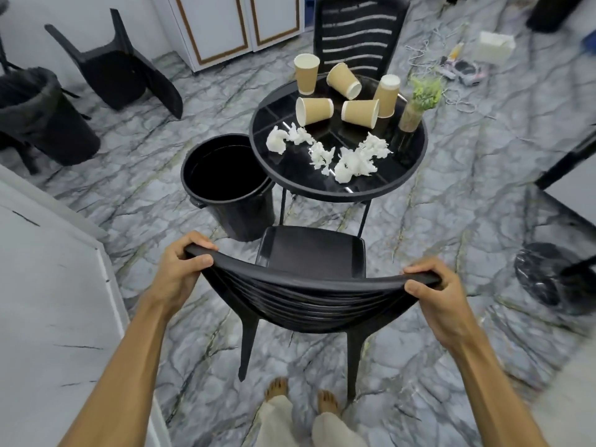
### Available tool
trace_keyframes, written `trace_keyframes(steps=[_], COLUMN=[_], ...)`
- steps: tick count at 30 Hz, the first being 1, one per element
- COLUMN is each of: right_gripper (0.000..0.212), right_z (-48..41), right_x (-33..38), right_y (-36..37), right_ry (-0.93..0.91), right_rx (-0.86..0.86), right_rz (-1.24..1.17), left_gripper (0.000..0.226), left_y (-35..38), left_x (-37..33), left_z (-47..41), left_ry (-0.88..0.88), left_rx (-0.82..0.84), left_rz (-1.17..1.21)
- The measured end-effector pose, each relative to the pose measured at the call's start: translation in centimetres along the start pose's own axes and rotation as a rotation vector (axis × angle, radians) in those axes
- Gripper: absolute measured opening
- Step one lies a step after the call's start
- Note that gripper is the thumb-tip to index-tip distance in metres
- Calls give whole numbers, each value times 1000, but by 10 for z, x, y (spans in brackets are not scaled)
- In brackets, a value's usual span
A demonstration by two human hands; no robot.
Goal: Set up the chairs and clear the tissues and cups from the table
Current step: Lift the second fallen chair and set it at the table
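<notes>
Two hands grip the top rail of a black chair point(309, 285): left hand point(183, 269) closed on its left end, right hand point(438, 295) on its right end. The chair faces the table point(403, 185), just beside it.

A black plastic chair point(309, 269) stands before the round black glass table point(403, 182); brown paper cups point(314, 111) lie behind crumpled white tissues point(354, 161), a black plastic bin point(232, 185) at the table's left.

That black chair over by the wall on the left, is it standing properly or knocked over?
Knocked over. The far-left chair lies tipped, its legs pointing up and sideways, unlike the upright chair gripped by both hands.
</notes>
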State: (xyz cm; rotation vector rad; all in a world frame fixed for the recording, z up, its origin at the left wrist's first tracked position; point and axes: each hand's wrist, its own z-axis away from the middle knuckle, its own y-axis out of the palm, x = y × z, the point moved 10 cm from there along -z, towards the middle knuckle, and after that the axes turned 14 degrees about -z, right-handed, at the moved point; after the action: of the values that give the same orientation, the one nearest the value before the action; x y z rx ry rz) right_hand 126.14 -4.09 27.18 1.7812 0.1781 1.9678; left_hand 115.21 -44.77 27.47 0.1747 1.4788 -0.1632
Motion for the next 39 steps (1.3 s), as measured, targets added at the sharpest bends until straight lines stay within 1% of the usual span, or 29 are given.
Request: trace_keyframes(steps=[9,13,17,20,23,26,30,33,34,39], right_gripper=[46,31,22,22,42,46,44,24,22,25], right_z=[-17,-26,-32,-35,-36,-34,-27,-17,-12,14], right_x=[-8,-9,-11,-15,-19,-23,-28,-33,-36,-53], right_y=[23,30,29,30,33,34,29,32,32,30], right_ry=[-34,-40,-48,-42,-34,-20,7,36,42,69], right_rx=[-51,-42,-53,-49,-39,-34,-45,-28,-27,-21], right_rz=[-17,-13,-2,-5,13,16,27,42,40,18], left_gripper=[42,41,40,40,34,31,42,49,51,49], left_y=[-16,-20,-22,-24,-28,-30,-32,-36,-37,-43], left_x=[1,1,3,7,10,13,22,28,30,46], left_z=[-46,-56,-67,-73,-76,-75,-67,-58,-55,-27], left_ry=[-4,3,20,21,23,30,7,-2,-6,-37], left_rx=[86,89,90,99,95,115,142,167,172,195], left_rz=[5,7,-29,-34,-18,-22,-35,-32,-41,-60])
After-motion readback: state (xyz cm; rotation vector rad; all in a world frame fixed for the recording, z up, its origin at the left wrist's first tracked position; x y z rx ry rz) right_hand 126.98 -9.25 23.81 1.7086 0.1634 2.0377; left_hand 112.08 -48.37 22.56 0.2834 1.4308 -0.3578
